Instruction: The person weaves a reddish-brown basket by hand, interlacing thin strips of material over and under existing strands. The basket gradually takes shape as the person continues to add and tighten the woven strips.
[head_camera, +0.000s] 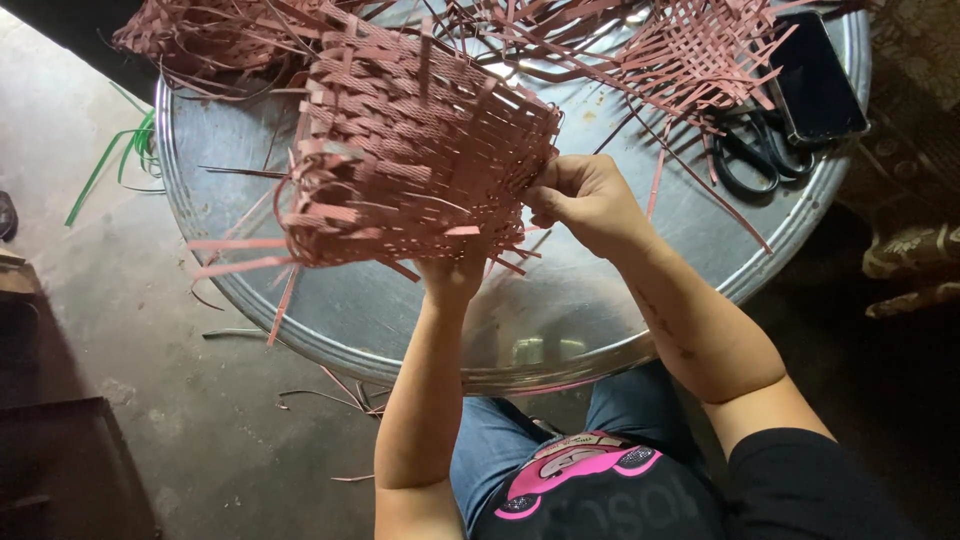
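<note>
Pink plastic-strip basket (410, 160) tipped over the round metal desk (560, 300); my left hand (452, 278) props it from below, grip probably closed on strips, my right hand (585, 200) pinches a strip at its edge.

Left forearm rises from lower centre of frame, near vertical, wrist bent back slightly. Left hand (452, 272) at centre of frame, mostly hidden, fingers out of sight, palm heel visible. Right forearm enters from lower right, angles up-left toward centre, bare to elbow, dark sleeve at frame edge. Right hand (585, 200) just right of centre, knuckles up, fingers curled inward, thumb and fingertips pinched together at left side.
</note>
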